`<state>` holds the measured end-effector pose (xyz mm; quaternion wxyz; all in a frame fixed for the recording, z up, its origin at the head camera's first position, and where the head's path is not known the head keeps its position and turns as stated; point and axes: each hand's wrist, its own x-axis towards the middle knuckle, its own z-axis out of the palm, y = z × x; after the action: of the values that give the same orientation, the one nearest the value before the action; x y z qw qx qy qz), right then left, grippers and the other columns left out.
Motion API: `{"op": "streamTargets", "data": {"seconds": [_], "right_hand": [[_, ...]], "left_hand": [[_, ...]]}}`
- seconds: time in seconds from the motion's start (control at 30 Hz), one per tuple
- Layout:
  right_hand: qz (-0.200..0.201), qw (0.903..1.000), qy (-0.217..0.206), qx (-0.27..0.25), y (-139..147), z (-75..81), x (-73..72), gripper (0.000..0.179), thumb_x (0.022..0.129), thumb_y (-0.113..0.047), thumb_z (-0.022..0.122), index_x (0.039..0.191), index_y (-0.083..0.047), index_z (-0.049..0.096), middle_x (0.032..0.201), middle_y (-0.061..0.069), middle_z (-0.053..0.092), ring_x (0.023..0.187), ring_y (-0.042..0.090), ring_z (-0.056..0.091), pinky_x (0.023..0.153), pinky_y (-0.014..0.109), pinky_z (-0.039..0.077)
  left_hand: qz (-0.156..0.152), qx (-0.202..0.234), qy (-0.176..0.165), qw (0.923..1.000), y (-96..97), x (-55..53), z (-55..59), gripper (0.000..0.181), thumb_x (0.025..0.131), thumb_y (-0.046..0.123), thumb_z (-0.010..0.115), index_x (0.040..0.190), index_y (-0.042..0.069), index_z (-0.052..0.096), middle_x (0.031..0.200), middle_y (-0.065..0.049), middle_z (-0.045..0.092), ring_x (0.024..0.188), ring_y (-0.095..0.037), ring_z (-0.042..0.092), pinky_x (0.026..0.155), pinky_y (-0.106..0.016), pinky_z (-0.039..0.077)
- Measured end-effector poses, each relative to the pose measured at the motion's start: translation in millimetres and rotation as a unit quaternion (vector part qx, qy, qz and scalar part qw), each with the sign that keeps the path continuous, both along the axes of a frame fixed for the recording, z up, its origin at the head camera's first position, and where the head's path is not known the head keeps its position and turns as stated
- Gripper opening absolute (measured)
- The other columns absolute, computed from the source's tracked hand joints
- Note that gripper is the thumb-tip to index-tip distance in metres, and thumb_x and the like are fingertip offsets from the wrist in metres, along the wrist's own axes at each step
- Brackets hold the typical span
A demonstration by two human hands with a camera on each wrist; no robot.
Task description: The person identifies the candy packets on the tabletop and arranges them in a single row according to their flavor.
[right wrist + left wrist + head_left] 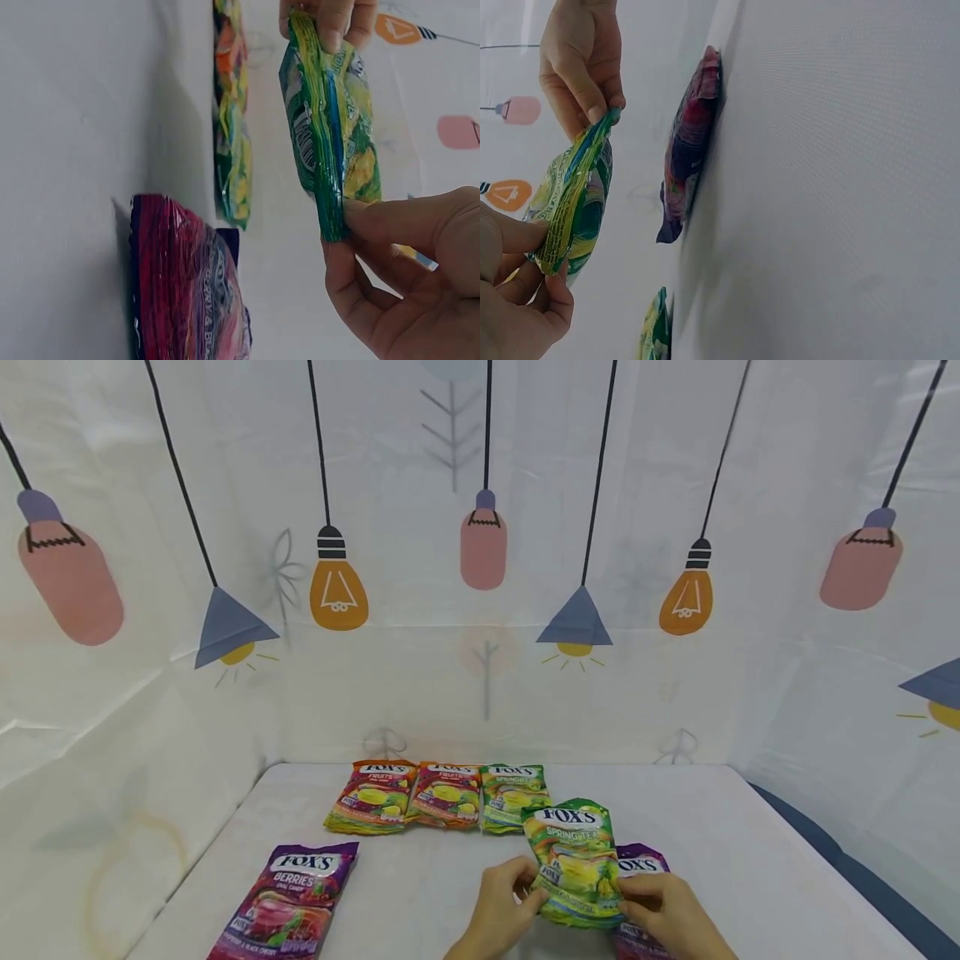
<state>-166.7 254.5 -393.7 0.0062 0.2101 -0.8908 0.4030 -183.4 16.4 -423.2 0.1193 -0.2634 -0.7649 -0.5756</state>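
Observation:
Both hands hold up a green bag of spring tea candy (573, 864) above the table, its printed front facing the head camera. My left hand (501, 897) pinches the bag's lower left corner between thumb and fingers. At the lower right corner, my right hand (667, 906) pinches it the same way. Behind the bag and right hand lies a purple bag of berries candy (639, 860), partly covered from view. In the right wrist view, the purple bag (187, 277) rests on the table below the lifted green bag (330, 127).
Along the table's back edge lie two red-orange bags of fruits candy (372, 797) (447, 793) and another green spring tea bag (513, 797), side by side. A second purple berries bag (285, 902) lies at the front left of the white table (420, 893). A lamp-printed curtain (412, 693) surrounds it.

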Motion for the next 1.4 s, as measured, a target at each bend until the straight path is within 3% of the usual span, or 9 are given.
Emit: {"op": "streamTargets", "data": {"seconds": [0.27, 0.97, 1.17, 1.4], "right_hand": [[-0.05, 0.9987, -0.001, 0.013, 8.8, 2.7, -3.5, 0.03, 0.077, -0.006, 0.065, 0.101, 0.012, 0.061, 0.093, 0.021, 0.063, 0.074, 0.007, 0.058, 0.063, 0.025, 0.05], [-0.157, 0.9865, 0.001, 0.048, 24.0, 9.5, -27.5, 0.026, 0.075, 0.001, 0.064, 0.099, 0.009, 0.063, 0.093, 0.018, 0.064, 0.077, 0.021, 0.061, 0.065, 0.031, 0.05], [-0.148, 0.9885, -0.003, 0.032, 32.7, 5.0, -41.7, 0.026, 0.076, 0.002, 0.062, 0.1, 0.011, 0.061, 0.097, 0.024, 0.062, 0.083, 0.028, 0.062, 0.065, 0.032, 0.05], [-0.132, 0.9904, 0.017, 0.036, 40.9, 1.9, -62.9, 0.027, 0.077, 0.001, 0.061, 0.101, 0.012, 0.06, 0.099, 0.026, 0.061, 0.087, 0.033, 0.06, 0.068, 0.037, 0.05]], "left_hand": [[0.0, 0.003, 0.015, 0.9999, 14.5, -7.3, 1.0, 0.01, 0.071, -0.001, 0.067, 0.078, 0.003, 0.061, 0.068, 0.002, 0.06, 0.058, 0.001, 0.049, 0.053, -0.018, 0.044], [0.036, -0.025, 0.06, 0.9972, 51.2, -43.6, 2.9, 0.01, 0.068, -0.004, 0.065, 0.075, 0.002, 0.061, 0.065, 0.0, 0.059, 0.056, 0.003, 0.045, 0.051, -0.014, 0.041], [0.051, -0.052, 0.084, 0.9938, 58.6, -55.1, 4.5, 0.009, 0.07, -0.004, 0.065, 0.078, -0.001, 0.063, 0.067, -0.003, 0.06, 0.058, 0.001, 0.048, 0.052, -0.013, 0.041], [0.074, -0.086, 0.089, 0.9896, 67.3, -74.5, 6.2, 0.011, 0.071, -0.002, 0.066, 0.082, -0.003, 0.064, 0.07, -0.005, 0.062, 0.061, -0.003, 0.05, 0.055, -0.015, 0.042]]}}
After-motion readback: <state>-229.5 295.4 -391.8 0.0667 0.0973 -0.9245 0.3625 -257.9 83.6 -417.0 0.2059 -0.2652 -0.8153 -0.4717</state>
